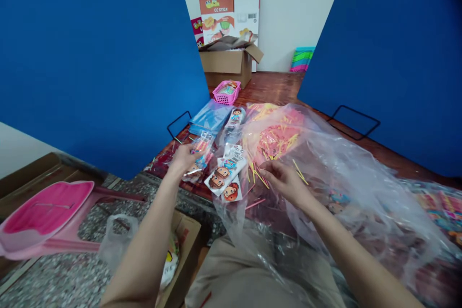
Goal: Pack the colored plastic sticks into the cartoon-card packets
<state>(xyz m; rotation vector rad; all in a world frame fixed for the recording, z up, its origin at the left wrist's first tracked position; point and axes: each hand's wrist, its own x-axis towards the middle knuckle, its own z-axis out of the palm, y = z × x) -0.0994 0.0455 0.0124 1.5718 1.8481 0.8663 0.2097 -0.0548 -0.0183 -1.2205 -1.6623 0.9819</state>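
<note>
My left hand (185, 158) is closed on the edge of a clear plastic packet (202, 151) with colourful cartoon print, low over the table. My right hand (283, 178) has its fingers bent together at a loose bunch of thin yellow and pink sticks (255, 171), its fingertips touching them. Between the hands lie overlapping white cards (225, 173) printed with cartoon children. Behind the right hand, a large clear plastic bag (325, 149) spreads over the table, with a heap of yellow and pink sticks (276, 139) in its mouth.
Flat blue-tinted plastic bags (211, 118) and a pink basket (226, 92) stand further back. An open cardboard box (225, 62) is near the wall. Large blue panels (90, 57) rise at both sides. A pink stool (50, 207) is at the left, and filled packets (438, 207) lie at the right.
</note>
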